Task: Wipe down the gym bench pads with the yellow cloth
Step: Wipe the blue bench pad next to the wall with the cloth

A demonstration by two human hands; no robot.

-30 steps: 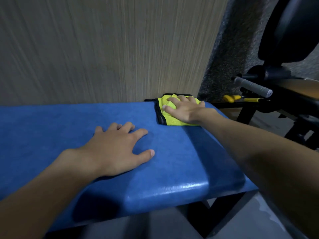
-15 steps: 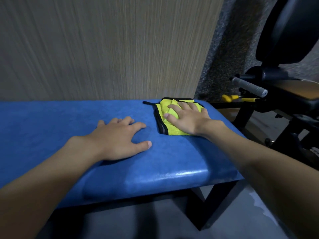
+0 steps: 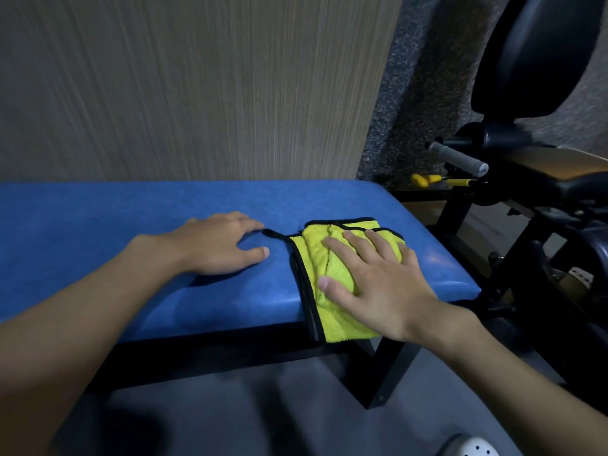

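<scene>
A blue bench pad [image 3: 131, 218] runs across the view from the left edge to right of centre. On its right end lies the yellow cloth [image 3: 332, 274] with black trim, folded, its near part hanging over the pad's front edge. My right hand [image 3: 371, 284] presses flat on the cloth with straight, spread fingers. My left hand [image 3: 217, 245] rests flat on the bare pad just left of the cloth, fingers relaxed, apart from the cloth's black loop.
A wood-grain wall [image 3: 197, 87] stands right behind the bench. To the right is a black gym machine [image 3: 539, 179] with a grey handle [image 3: 457, 159], a yellow pin [image 3: 424, 181] and a black padded backrest [image 3: 539, 54]. Grey floor [image 3: 263, 416] lies below, with black bench legs.
My right hand has dragged the cloth from the pad's far edge toward me to the front edge, where it now overhangs. My left hand has stayed flat on the pad.
</scene>
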